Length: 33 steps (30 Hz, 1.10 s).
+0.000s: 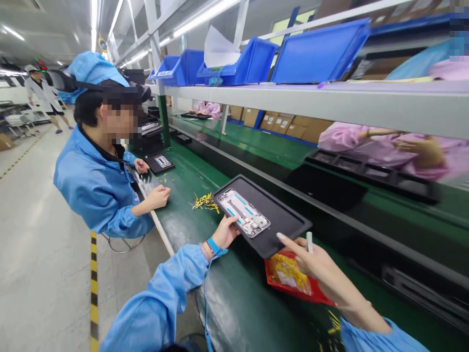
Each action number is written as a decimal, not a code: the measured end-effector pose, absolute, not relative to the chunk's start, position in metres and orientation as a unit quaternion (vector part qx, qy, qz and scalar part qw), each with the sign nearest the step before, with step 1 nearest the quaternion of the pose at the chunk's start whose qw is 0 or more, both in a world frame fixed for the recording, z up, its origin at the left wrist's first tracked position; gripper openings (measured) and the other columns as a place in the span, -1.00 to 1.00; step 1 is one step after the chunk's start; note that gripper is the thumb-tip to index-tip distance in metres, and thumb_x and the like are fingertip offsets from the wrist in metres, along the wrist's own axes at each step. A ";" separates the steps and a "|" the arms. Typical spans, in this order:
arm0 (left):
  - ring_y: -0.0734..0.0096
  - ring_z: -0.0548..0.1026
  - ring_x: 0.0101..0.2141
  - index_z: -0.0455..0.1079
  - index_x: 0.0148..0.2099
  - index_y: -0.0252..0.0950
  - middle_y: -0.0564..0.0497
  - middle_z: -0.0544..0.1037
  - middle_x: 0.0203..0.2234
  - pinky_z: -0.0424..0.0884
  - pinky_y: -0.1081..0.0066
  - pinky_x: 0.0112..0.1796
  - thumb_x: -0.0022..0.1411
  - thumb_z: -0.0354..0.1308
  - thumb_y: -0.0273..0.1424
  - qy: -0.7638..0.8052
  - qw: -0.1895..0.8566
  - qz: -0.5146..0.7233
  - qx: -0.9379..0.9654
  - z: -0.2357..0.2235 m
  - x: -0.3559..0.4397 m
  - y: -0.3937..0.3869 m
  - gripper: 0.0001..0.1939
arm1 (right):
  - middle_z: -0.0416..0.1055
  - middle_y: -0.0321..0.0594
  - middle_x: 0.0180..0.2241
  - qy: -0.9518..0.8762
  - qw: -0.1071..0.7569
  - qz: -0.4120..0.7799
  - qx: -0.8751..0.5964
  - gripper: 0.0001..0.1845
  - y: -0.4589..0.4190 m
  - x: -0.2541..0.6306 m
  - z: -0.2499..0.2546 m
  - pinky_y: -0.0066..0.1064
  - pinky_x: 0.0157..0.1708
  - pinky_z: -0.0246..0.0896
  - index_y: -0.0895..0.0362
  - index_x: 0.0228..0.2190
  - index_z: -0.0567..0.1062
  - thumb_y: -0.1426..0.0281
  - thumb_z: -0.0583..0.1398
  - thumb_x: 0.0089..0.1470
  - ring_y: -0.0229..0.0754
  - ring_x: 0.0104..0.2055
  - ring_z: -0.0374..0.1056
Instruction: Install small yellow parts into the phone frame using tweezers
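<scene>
My left hand (226, 231) grips the near edge of a white phone frame (243, 212) that lies in a black tray (282, 220) on the green bench. My right hand (315, 264) hovers just right of the tray with its fingers stretched out. A small white stick (309, 241) stands between those fingers. Under that hand sits a red dish (289, 279) of small yellow pieces. A blue wrist strap (215, 248) circles my left wrist.
Loose yellow scraps (204, 201) lie on the green belt (190, 181) left of the tray. A co-worker in a blue coat (97, 181) leans on the bench edge by another black tray (159, 163). Blue bins (252, 63) line the overhead shelf. Workers in pink sleeves (388, 146) sit opposite.
</scene>
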<state>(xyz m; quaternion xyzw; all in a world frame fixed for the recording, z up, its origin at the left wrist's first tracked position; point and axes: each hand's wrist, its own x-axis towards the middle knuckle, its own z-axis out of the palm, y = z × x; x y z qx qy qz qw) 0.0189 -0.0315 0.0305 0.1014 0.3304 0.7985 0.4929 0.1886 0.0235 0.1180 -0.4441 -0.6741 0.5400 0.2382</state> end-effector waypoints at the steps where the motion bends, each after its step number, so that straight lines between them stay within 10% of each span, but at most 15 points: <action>1: 0.25 0.54 -0.27 0.43 -0.16 -0.30 -0.02 0.58 -0.31 0.46 0.27 -0.19 0.00 0.28 -0.41 0.332 0.493 0.795 0.117 0.033 0.021 -0.035 -0.70 | -0.10 -0.56 -0.78 -0.653 0.225 0.564 -0.452 -0.45 0.023 0.189 0.120 -0.48 -0.78 -0.29 0.05 -0.59 0.33 -0.09 0.37 -0.45 -0.36 -0.75 -0.20; 5: 0.16 0.53 -0.20 0.43 -0.15 -0.31 -0.09 0.56 -0.25 0.43 0.22 -0.16 0.04 0.33 -0.29 0.346 0.482 0.782 0.190 0.043 0.023 -0.042 -0.67 | -0.15 -0.59 -0.83 -0.598 0.188 0.645 -0.437 -0.31 0.043 0.197 0.119 -0.52 -0.79 -0.23 0.02 -0.70 0.14 -0.15 0.40 -0.54 -0.43 -0.75 -0.26; 14: 0.14 0.48 -0.11 0.40 -0.11 -0.22 -0.09 0.42 0.04 0.38 0.26 -0.13 0.09 0.19 -0.06 0.363 0.509 0.719 0.302 0.047 0.016 -0.045 -0.58 | 0.06 -0.55 -0.71 -0.453 0.298 0.651 -0.531 -0.61 0.131 0.233 0.113 -0.64 -0.84 -0.18 0.18 -0.56 0.30 0.31 0.14 0.28 -0.48 -0.80 -0.15; 20: 0.09 0.50 -0.16 0.40 -0.08 -0.24 -0.13 0.43 0.03 0.41 0.18 -0.18 0.09 0.12 0.08 0.435 0.454 0.675 0.387 0.041 0.018 -0.040 -0.46 | 0.40 -0.28 -0.35 -0.406 0.329 0.629 -0.576 -0.84 0.165 0.254 0.090 -0.50 -0.56 0.33 0.22 -0.20 0.43 0.36 0.17 0.26 -0.32 -0.50 0.35; 33: 0.13 0.52 -0.25 0.44 -0.14 -0.21 -0.09 0.47 -0.03 0.45 0.24 -0.26 0.01 0.20 0.08 0.498 0.433 0.641 0.393 0.039 0.021 -0.037 -0.48 | 0.41 -0.17 -0.18 -0.411 0.370 0.601 -0.577 -0.74 0.146 0.230 0.060 -0.31 -0.38 0.42 0.20 -0.09 0.40 0.32 0.18 0.25 -0.17 -0.30 0.41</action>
